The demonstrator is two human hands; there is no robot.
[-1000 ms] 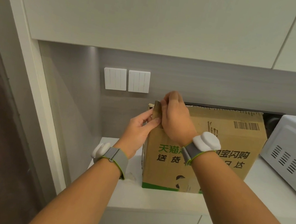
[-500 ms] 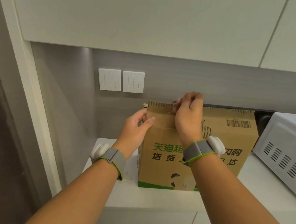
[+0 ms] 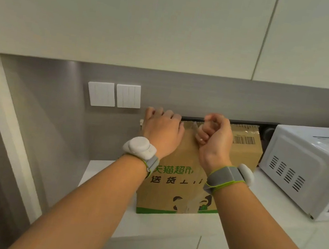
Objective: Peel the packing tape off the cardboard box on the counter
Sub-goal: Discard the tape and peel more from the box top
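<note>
Packing tape [image 3: 195, 125], a clear glossy strip, is running along the top front edge of the brown printed cardboard box [image 3: 174, 181], its long axis lying left to right across your view. The box is standing on the pale stone surface [image 3: 271, 232], between the grey side wall and the white microwave oven [image 3: 310, 167]. Your right hand [image 3: 214, 137] is curling closed at the edge, thumb and fingers appearing to be pinching the lifted tape, and is the nearer hand to the strip still to be peeled, which is lying to its right. Your left hand [image 3: 162, 127] is pressing spread and flat over the box's top left corner, bracing it. You are seeing one box, one tape strip, one microwave, two white switch plates [image 3: 114, 95] and two grey wristbands [image 3: 223, 176]. The next pull should probably be following the edge rightward.
</note>
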